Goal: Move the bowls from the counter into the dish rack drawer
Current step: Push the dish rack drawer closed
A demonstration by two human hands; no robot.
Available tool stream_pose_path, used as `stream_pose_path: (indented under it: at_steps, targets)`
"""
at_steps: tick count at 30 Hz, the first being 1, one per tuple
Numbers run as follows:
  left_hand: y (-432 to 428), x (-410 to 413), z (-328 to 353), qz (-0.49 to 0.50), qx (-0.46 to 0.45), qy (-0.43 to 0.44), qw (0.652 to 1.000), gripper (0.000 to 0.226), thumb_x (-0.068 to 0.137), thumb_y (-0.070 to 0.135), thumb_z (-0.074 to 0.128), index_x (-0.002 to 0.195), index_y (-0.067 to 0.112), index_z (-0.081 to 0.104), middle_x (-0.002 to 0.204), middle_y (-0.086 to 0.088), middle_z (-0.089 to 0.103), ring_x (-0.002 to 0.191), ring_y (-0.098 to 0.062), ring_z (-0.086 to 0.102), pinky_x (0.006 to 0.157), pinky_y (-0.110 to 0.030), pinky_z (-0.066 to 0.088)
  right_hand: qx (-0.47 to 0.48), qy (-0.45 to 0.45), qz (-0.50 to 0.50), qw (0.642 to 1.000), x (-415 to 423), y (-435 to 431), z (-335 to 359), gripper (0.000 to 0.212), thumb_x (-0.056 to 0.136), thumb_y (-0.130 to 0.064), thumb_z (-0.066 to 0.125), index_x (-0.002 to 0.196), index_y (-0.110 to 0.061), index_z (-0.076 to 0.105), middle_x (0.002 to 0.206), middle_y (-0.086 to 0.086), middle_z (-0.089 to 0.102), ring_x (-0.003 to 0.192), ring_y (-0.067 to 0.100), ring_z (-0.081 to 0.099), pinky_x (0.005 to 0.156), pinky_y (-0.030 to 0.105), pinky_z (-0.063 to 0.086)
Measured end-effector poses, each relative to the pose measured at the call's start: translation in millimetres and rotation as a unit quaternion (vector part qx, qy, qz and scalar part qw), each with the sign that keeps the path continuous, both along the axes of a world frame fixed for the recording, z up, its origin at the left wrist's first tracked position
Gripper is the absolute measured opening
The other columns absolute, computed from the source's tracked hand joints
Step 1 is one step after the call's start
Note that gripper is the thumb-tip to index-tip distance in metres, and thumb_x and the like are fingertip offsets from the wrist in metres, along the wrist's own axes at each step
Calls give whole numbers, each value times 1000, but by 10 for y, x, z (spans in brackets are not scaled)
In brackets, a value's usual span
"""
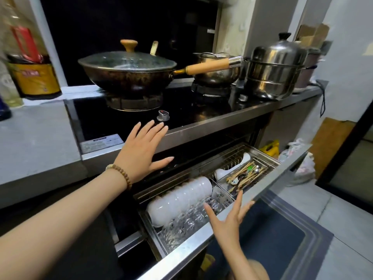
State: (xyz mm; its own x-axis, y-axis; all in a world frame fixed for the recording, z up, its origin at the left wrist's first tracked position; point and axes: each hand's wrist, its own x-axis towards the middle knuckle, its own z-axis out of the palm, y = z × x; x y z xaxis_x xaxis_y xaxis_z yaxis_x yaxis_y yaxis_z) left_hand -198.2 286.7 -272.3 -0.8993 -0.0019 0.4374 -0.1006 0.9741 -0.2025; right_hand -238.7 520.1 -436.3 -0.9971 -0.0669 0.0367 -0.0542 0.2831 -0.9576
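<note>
Dish rack drawer (238, 223) pulled out below the stove, front rail running from lower left to upper right. Stack of white bowls (179, 201) lying on its side in the left compartment of the rack, long axis parallel to the drawer front, rims facing lower left. Clear glassware (189, 221) packed just beside the stack, toward the drawer front. Cutlery tray (246, 174) with chopsticks and spoons in the right compartment, well apart from the bowls.

Right hand (228, 221) over the front rail, palm open, fingers spread and pointing up and away; grip empty. Thumb tip just above the glassware, near the right end of the bowl stack. Bowls lie up and to the left of this hand, across the rail.

Left hand (141, 152) raised above and behind the drawer, at the front edge of the stove surface (212, 126), fingers spread, grip empty, touching nothing that can be confirmed. Beaded bracelet (123, 174) on the wrist. Bowls lie below and to the right of this hand.

Right hand nearer to the stack. No bowls visible on the grey surface (36, 142) at left; far left partly blurred. Judged: bowls already racked, both hands free; likely remaining action is pushing the drawer shut along its slide, toward upper left, with the right palm on the rail.

Wok (125, 73) and steamer pot (272, 71) on the stove, clear of the drawer path.
</note>
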Motion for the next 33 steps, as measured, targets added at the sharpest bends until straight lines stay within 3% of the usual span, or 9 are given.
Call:
stream_pose_path:
  at_steps: [7,12,16,24,33]
  targets:
    - [-175,5,-80,57,-7,-28,998,89,80,71,18,148,14,16,155,-2,24,144,-21,15,117,-39,4,-7,13,21,1000,-106,-137,-14,107,72,-44,75,145,-49,-3,146,-7,-45,145,27,-18,117,52,14]
    - [-166,-23,-128,86,-41,-31,995,95,75,74,3,148,15,17,155,-1,24,144,-19,16,117,-40,2,-11,10,44,999,-238,-352,9,97,75,-46,71,144,-51,3,145,-6,-46,144,28,-20,117,51,13]
    - [-159,-12,-139,80,-44,-28,995,94,76,75,9,147,14,21,154,-4,28,144,-21,19,117,-42,3,-8,5,63,998,-352,-536,18,94,74,-50,71,143,-53,7,145,-5,-46,144,26,-20,117,46,13]
    - [-179,-8,-162,70,-41,-22,996,92,79,75,18,147,13,23,153,-5,29,143,-22,22,117,-41,5,19,-18,153,988,-631,-786,72,98,73,-59,66,140,-58,-6,146,-5,-44,145,27,-17,117,51,14]
    - [-198,-28,-182,67,-43,-17,997,95,77,77,11,148,15,13,156,-3,20,145,-20,13,117,-39,-1,64,-59,251,964,-975,-1045,241,105,71,-61,67,138,-58,-14,149,0,-41,145,32,-15,117,55,12]
